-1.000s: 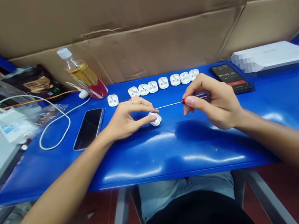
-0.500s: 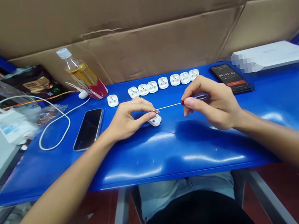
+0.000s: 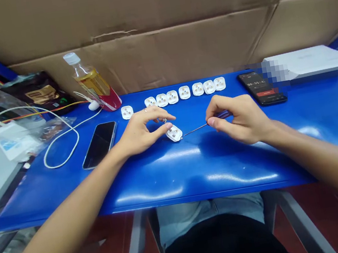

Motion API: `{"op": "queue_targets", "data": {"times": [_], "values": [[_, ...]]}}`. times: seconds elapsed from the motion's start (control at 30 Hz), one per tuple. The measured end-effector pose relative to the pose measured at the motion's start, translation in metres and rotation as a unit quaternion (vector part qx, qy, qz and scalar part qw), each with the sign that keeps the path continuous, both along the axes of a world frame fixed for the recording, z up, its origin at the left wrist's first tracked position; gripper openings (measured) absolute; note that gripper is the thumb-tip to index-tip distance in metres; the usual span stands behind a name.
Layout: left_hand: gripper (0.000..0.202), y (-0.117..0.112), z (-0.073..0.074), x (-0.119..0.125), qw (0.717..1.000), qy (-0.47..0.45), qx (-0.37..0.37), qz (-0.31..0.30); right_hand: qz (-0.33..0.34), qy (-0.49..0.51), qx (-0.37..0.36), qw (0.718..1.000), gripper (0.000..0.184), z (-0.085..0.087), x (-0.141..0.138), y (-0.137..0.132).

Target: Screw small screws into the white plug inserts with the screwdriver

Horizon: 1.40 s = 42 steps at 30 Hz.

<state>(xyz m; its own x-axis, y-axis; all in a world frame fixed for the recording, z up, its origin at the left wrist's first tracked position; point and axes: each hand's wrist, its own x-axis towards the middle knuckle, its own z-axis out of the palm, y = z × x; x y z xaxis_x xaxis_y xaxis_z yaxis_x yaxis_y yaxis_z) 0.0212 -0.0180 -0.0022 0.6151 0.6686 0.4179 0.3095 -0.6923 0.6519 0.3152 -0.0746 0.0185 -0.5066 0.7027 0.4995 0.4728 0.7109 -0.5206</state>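
In front of me on the blue table lies a white plug housing with metal parts inside. My left hand is beside it, thumb and fingers spread, the thumb tip at the housing's upper left edge; whether it touches cannot be made out. Small shiny metal bits, perhaps screws, show between the thumb and fingers. My right hand is closed round the handle of a screwdriver. Its thin shaft points left, the tip by a small shiny piece at the housing's lower right corner.
Several similar white housings stand in a row at the back, with one more farther left. A dark phone, a bottle and a white cable lie left. A phone with a timer and a white box are right.
The screwdriver tip has moved from my left fingertips down to the housing's lower right corner. My left thumb and index finger have parted, and the right hand has tilted the shaft.
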Motion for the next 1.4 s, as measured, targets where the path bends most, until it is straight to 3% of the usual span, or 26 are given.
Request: {"op": "queue_targets", "data": {"times": [0.43, 0.8, 1.2, 1.4], "values": [[0.026, -0.0007, -0.0007, -0.0002, 0.999, 0.025, 0.008, -0.018, 0.034, -0.068, -0.021, 0.997, 0.007, -0.0065, -0.0029, 0.0026], [0.034, -0.0016, -0.0017, -0.0016, 0.996, 0.04, 0.02, -0.071, -0.008, 0.019, 0.017, 1.0, 0.007, -0.0008, -0.0014, -0.0024], [0.018, -0.0038, 0.0006, 0.0022, 0.995, -0.003, -0.01, -0.103, -0.001, 0.053, 0.042, 0.998, 0.005, -0.0018, -0.0025, -0.0055], [0.013, -0.0058, -0.0011, 0.004, 0.997, -0.025, 0.003, -0.078, 0.007, 0.014, 0.082, 0.996, 0.007, -0.0036, -0.003, -0.0048]]}}
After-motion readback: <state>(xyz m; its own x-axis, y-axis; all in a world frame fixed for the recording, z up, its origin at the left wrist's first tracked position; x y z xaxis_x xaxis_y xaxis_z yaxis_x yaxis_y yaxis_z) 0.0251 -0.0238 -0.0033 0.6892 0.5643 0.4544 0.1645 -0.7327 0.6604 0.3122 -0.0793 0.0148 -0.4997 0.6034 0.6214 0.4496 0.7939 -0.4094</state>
